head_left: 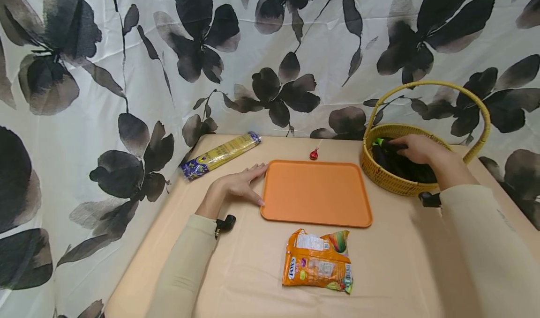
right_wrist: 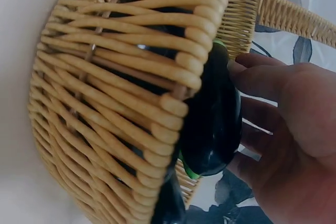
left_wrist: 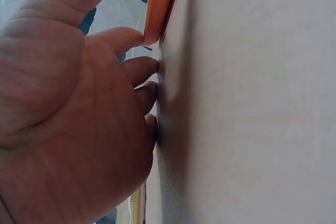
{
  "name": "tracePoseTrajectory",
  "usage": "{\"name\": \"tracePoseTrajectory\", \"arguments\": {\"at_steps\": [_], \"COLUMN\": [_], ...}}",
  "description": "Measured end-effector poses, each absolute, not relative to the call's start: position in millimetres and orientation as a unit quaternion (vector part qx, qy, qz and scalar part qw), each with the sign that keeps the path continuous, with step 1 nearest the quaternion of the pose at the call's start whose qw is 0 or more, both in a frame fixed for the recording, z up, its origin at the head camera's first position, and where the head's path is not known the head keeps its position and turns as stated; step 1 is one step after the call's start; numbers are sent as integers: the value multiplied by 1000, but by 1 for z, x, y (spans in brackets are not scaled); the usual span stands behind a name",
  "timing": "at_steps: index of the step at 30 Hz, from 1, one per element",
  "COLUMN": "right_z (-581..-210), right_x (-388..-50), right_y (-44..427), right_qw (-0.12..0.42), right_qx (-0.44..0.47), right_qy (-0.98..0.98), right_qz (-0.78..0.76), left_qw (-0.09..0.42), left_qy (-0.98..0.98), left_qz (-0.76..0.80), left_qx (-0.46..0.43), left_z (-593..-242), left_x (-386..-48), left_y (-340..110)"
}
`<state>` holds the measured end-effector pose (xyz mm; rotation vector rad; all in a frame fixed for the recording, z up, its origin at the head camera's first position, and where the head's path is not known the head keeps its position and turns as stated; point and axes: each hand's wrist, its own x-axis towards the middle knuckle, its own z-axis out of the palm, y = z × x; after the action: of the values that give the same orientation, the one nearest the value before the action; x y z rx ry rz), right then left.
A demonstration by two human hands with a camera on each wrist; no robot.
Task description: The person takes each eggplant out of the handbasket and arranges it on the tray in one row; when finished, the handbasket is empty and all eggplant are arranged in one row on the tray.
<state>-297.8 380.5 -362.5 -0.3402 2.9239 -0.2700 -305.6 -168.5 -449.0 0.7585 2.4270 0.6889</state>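
My right hand (head_left: 422,150) reaches into a round wicker basket (head_left: 386,177) at the right of the table. In the right wrist view, its thumb and fingers grip a dark, glossy eggplant (right_wrist: 212,114) near the basket rim (right_wrist: 178,90). More dark eggplants lie under the hand, partly hidden by it and the wicker. My left hand (head_left: 240,184) rests at the left edge of an orange rectangular tray (head_left: 316,194), fingers spread and straight. In the left wrist view, a fingertip touches the tray's edge (left_wrist: 157,9), while other fingertips meet the tabletop.
A yellow and blue long packet (head_left: 221,155) lies at the back left. Behind the tray sits a small red item (head_left: 314,154). An orange snack bag (head_left: 317,264) lies in front of the tray. The basket's tall handle (head_left: 426,84) arches above it, near a floral curtain (head_left: 270,51).
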Motion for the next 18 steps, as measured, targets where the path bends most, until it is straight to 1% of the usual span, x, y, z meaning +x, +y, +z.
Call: {"name": "tracePoseTrajectory", "arguments": {"at_steps": [6, 13, 18], "right_z": [-361, -355, -353], "right_x": [-303, -305, -305], "right_y": [376, 369, 369], "right_qw": [119, 168, 171], "right_qx": [-107, -120, -119], "right_qy": [984, 977, 976], "right_qz": [-73, -57, -65], "left_qw": [255, 256, 256], "left_qy": [889, 889, 891], "left_qz": [258, 259, 258], "left_qx": [279, 276, 273], "left_z": [-449, -449, -450], "left_x": [-305, -306, -307], "left_y": [-169, -168, -169]}}
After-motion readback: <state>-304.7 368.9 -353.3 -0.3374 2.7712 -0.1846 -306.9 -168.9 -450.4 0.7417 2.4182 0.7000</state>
